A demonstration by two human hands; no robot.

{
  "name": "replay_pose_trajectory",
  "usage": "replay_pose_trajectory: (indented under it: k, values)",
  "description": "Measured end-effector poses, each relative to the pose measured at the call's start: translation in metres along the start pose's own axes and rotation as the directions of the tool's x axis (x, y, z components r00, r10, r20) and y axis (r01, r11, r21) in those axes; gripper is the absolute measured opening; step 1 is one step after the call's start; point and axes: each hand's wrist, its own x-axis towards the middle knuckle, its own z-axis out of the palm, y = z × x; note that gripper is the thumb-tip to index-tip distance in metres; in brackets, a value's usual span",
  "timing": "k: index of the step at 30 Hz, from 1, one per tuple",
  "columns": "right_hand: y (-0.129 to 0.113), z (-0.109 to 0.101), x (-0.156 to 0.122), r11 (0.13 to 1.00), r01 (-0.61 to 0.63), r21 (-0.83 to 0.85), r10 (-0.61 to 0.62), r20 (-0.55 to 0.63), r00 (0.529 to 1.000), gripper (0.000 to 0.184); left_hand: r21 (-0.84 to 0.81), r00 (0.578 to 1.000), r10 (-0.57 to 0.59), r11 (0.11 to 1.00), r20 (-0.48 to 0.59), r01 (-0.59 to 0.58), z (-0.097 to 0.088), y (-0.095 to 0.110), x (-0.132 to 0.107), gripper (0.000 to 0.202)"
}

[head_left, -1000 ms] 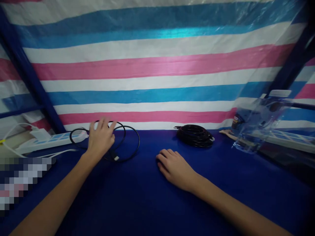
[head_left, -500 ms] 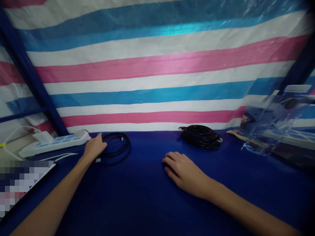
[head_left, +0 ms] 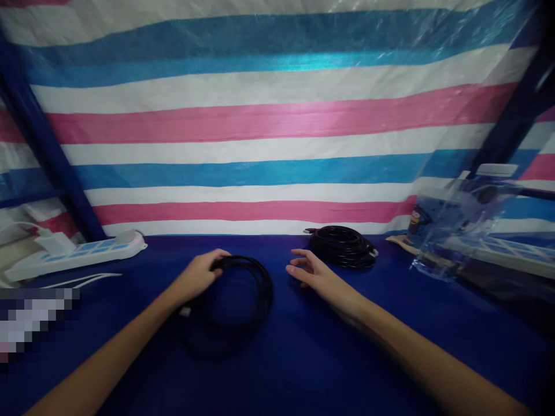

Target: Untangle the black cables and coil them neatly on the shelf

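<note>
My left hand [head_left: 200, 276] grips one side of a loosely coiled black cable [head_left: 265, 294], its fingers closed over the upper left of the loops. A pale connector end hangs just below that hand; the lower loops are blurred and dark against the blue tabletop [head_left: 312, 370]. To the right, my right hand [head_left: 310, 270] is held with fingers apart and nothing in them, short of the cable's right side. Just behind it lies a thicker, tightly wound black cable [head_left: 342, 247] with a plug showing at either side.
At the left back lies a white power strip [head_left: 108, 248] with a white charger [head_left: 55, 242] plugged in. White cords [head_left: 93, 279] run in front of it. A clear plastic container [head_left: 455, 231] stands at the right. A striped plastic sheet [head_left: 260, 127] hangs behind the table.
My left hand has brought the loosely coiled cable rightward and nearer. My right hand has lifted its fingers from the tabletop and turned. The view has shifted slightly.
</note>
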Motion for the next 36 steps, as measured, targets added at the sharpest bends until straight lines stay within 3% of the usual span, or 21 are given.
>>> replay_pose_trajectory:
  k: [2, 5, 8, 9, 10, 12, 14, 15, 17, 20, 22, 24, 27, 30, 32, 36]
  values:
    - [-0.002, -0.009, 0.000, 0.985, -0.056, 0.165, 0.044, 0.078, 0.996, 0.058, -0.129, 0.986, 0.165, 0.977, -0.032, -0.168, 0.017, 0.042, -0.004, 0.037]
    - [-0.010, -0.015, -0.007, 0.955, -0.079, 0.287, 0.017, 0.214, 0.977, 0.043, -0.212, 0.917, 0.266, 0.918, -0.298, -0.336, 0.024, 0.096, -0.008, 0.035]
    - [-0.023, -0.018, -0.015, 0.941, 0.021, 0.338, -0.048, 0.073, 0.996, 0.019, -0.226, 0.820, 0.297, 0.865, -0.490, -0.448, 0.016, 0.121, -0.013, 0.028]
    - [-0.028, -0.019, -0.018, 0.941, 0.101, 0.324, -0.104, -0.007, 0.995, 0.015, -0.283, 0.818, 0.279, 0.842, -0.503, -0.460, 0.014, 0.122, -0.015, 0.028]
    - [-0.031, -0.020, -0.020, 0.936, 0.191, 0.295, -0.173, -0.085, 0.981, 0.015, -0.365, 0.843, 0.252, 0.815, -0.476, -0.450, 0.013, 0.121, -0.017, 0.030]
    - [-0.034, -0.023, -0.023, 0.910, 0.333, 0.248, -0.290, -0.193, 0.937, 0.016, -0.535, 0.932, 0.201, 0.773, -0.302, -0.340, 0.017, 0.111, -0.020, 0.039]
    - [-0.031, -0.026, -0.023, 0.891, 0.387, 0.237, -0.342, -0.210, 0.916, 0.019, -0.588, 0.980, 0.178, 0.784, -0.092, -0.198, 0.024, 0.097, -0.021, 0.044]
    - [-0.028, -0.028, -0.022, 0.892, 0.373, 0.255, -0.343, -0.155, 0.926, 0.021, -0.564, 0.985, 0.173, 0.811, -0.019, -0.154, 0.028, 0.090, -0.021, 0.042]
    - [-0.020, -0.029, -0.020, 0.903, 0.288, 0.319, -0.326, 0.071, 0.943, 0.027, -0.467, 0.983, 0.179, 0.872, 0.028, -0.146, 0.033, 0.080, -0.018, 0.035]
    - [-0.013, -0.028, -0.019, 0.903, 0.128, 0.410, -0.298, 0.386, 0.873, 0.054, -0.337, 0.983, 0.184, 0.925, -0.001, -0.174, 0.036, 0.073, -0.013, 0.029]
    - [-0.011, -0.024, -0.020, 0.895, 0.048, 0.443, -0.280, 0.476, 0.834, 0.072, -0.339, 0.992, 0.125, 0.933, -0.007, -0.120, 0.036, 0.072, -0.011, 0.035]
    - [-0.011, -0.017, -0.021, 0.884, -0.013, 0.468, -0.258, 0.510, 0.820, 0.075, -0.380, 0.998, 0.055, 0.924, 0.009, -0.047, 0.037, 0.070, -0.009, 0.041]
    - [-0.013, -0.007, -0.022, 0.862, -0.010, 0.508, -0.252, 0.445, 0.860, 0.055, -0.443, 1.000, -0.011, 0.896, 0.020, 0.018, 0.036, 0.065, -0.007, 0.049]
    - [-0.014, -0.002, -0.022, 0.880, 0.086, 0.468, -0.270, 0.343, 0.900, 0.040, -0.427, 0.996, -0.074, 0.900, 0.044, 0.086, 0.033, 0.062, -0.004, 0.060]
    - [-0.014, -0.001, -0.022, 0.931, 0.168, 0.324, -0.259, 0.262, 0.930, 0.039, -0.363, 0.993, -0.101, 0.924, 0.063, 0.117, 0.032, 0.061, -0.003, 0.053]
    - [-0.010, -0.003, -0.020, 0.962, 0.265, -0.066, -0.258, 0.105, 0.960, 0.045, -0.127, 0.999, -0.038, 0.991, 0.017, 0.040, 0.032, 0.062, -0.004, 0.039]
